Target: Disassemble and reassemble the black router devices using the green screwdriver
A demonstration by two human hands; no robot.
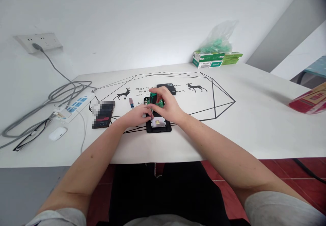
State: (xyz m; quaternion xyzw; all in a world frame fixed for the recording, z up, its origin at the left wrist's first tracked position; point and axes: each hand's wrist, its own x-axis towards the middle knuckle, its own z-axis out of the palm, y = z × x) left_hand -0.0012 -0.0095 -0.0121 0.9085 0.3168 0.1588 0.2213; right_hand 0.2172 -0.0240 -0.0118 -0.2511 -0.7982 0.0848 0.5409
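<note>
My right hand (165, 104) is closed around the green and black handle of a screwdriver (153, 97), whose thin shaft points down. Under it lies a black open device housing (159, 130) with a silvery plate (158, 122) bearing a small yellowish square. Close to the shaft, at the housing's left side, the fingertips of my left hand (138, 115) are pinched together; what they hold, if anything, is too small to make out. A green circuit board (160, 103) shows behind my right fingers, partly hidden by them.
Behind the hands lies a black phone-like case (171, 88). A small screwdriver (131, 102), a lit phone (104, 114), a white mouse (58, 133), glasses (32, 137) and a power strip (76, 105) with cables are at left. Green boxes (209, 56) stand by the wall, a red package (309, 100) at right.
</note>
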